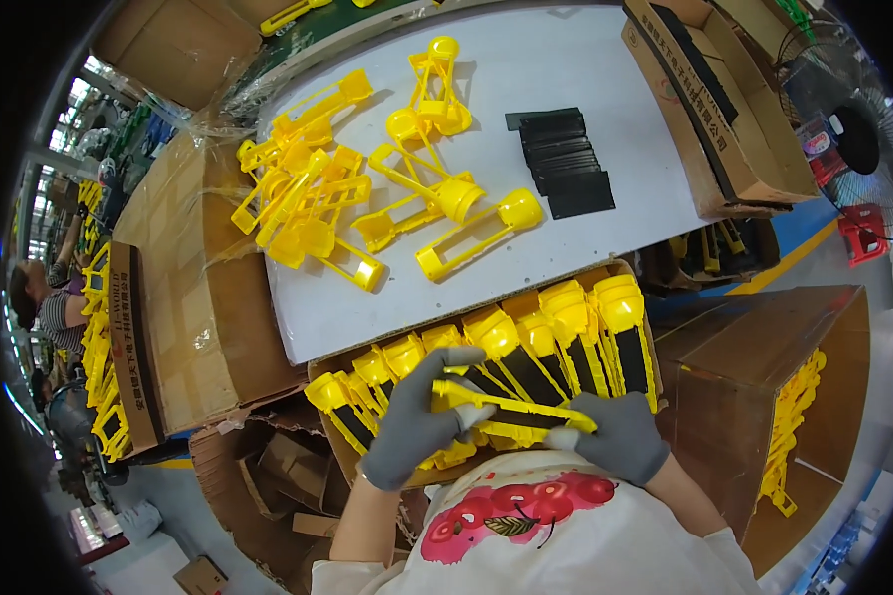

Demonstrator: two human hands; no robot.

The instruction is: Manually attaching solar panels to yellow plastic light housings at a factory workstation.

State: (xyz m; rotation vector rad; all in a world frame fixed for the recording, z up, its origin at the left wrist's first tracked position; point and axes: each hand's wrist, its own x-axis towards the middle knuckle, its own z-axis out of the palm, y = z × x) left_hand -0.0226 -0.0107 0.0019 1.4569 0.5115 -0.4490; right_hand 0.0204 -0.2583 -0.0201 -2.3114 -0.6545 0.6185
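Head; yellow frames (571,309) in carton (335,438)

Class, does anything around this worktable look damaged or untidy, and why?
Yes. The open carton at lower left has a ragged, torn-looking rim rather than a clean edge. On the table, the yellow frames lie jumbled at different angles, while the black plates beside them overlap in a row.

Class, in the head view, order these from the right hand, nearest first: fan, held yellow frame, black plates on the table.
1. Yellow frame: in both hands.
2. Black plates: ahead, on the table.
3. Fan: upper right, beyond the table.
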